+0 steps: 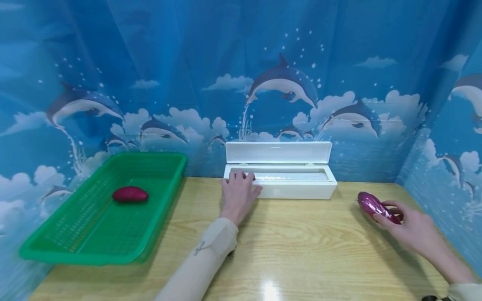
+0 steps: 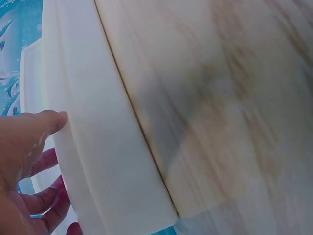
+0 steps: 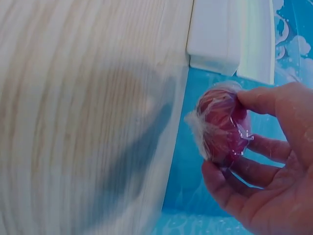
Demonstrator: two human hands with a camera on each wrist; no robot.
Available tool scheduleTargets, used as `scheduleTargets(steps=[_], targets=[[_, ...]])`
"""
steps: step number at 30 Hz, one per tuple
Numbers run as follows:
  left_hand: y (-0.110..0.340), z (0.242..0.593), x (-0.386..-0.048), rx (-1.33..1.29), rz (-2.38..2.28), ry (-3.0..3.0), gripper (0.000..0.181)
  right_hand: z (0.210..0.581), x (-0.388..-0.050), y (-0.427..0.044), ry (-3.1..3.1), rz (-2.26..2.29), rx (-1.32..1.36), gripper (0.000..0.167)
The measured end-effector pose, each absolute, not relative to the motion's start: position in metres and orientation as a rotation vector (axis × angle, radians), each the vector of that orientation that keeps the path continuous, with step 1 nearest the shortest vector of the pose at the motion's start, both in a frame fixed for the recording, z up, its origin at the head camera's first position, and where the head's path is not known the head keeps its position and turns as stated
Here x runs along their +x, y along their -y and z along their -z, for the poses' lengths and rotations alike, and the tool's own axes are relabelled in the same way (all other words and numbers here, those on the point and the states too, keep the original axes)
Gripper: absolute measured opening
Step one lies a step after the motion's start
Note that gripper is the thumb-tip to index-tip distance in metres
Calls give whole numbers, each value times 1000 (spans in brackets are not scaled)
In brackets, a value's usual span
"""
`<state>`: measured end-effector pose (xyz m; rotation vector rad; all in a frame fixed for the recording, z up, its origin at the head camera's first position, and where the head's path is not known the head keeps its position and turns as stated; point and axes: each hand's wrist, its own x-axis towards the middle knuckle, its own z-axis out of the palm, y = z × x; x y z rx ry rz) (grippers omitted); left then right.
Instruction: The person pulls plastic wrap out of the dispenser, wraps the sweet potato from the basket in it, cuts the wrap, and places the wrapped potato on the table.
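Note:
A white lidded cling film box point(image 1: 295, 190) stands against the back curtain, its lid raised and a clear roll inside. My left hand point(image 1: 238, 194) grips its left end, fingers over the front rim and thumb on the front wall. The left wrist view shows the thumb point(image 2: 56, 120) against the box's edge. Off to the right, my right hand point(image 1: 412, 228) holds a purple-red sweet potato point(image 1: 373, 205) above the table. Clear film wraps this sweet potato and bunches at one end, as the right wrist view shows. Thumb and fingers pinch it from its sides.
A green plastic basket point(image 1: 150, 228) stands at the left with another sweet potato point(image 1: 130, 195) inside. Everything rests on a wood-grain table point(image 1: 301, 251). A blue dolphin curtain point(image 1: 211, 50) hangs behind the table and along its right side.

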<state>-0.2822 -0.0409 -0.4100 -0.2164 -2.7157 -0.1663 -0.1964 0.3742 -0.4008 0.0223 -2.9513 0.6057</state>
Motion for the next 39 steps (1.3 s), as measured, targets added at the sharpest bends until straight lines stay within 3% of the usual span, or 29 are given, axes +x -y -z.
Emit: scheduleTargets(steps=[18,39], targets=[[42,402,-268,-372,32,2750,38,418,-217,-405,2928,-452,131,47],[47,404,-269,-401,83,2724,33,420,-217,-406,2951,-480,106,53]])
